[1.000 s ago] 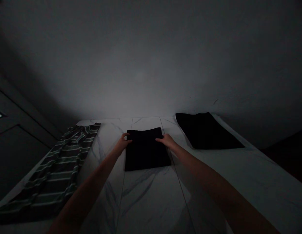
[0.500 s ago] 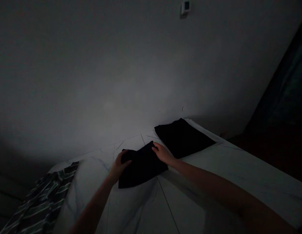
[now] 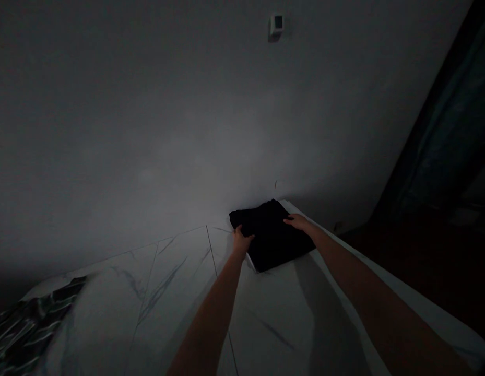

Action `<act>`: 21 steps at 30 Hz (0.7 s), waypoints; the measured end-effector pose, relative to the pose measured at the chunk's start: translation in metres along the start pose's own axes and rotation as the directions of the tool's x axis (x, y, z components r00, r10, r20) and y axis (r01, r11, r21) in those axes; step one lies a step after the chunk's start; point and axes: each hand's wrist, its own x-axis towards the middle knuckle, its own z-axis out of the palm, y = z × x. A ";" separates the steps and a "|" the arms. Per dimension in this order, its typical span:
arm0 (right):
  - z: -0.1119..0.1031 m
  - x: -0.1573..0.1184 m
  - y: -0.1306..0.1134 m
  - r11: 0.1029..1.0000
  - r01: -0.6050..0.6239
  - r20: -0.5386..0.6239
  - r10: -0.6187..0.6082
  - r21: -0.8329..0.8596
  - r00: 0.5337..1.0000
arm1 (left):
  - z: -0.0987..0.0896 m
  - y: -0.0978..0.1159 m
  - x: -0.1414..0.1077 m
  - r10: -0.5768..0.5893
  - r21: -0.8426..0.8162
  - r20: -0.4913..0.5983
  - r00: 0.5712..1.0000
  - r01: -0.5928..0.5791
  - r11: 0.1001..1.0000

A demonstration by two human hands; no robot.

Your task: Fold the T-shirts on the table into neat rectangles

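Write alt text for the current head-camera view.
A person's left hand and right hand touch opposite sides of black folded cloth on a white marble-patterned surface in dim light. Striped fabric lies lower left; a small device is on the grey wall.

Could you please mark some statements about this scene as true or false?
1. The left hand and right hand touch the black cloth. True.
2. The striped cloth lies lower left in the picture, on a pale, veined surface. True.
3. The left hand holds the striped cloth. False: this hand is at the black cloth.
4. A small box is on the wall. True.
5. The right hand touches the small box. False: this hand is at the black cloth.
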 end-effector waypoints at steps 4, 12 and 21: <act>0.016 -0.005 0.019 0.999 0.009 -0.023 -0.009 -0.038 1.000 | 0.004 -0.009 -0.007 -0.039 0.098 -0.033 0.999 0.043 0.994; -0.001 0.000 0.020 0.952 0.109 0.040 -0.102 -0.285 0.994 | -0.003 0.018 -0.027 -0.121 0.114 0.035 0.992 0.116 0.987; 0.034 -0.016 -0.029 0.777 0.173 0.069 -0.165 -0.605 0.984 | 0.025 0.056 -0.050 0.224 0.516 -0.088 0.971 -0.148 0.844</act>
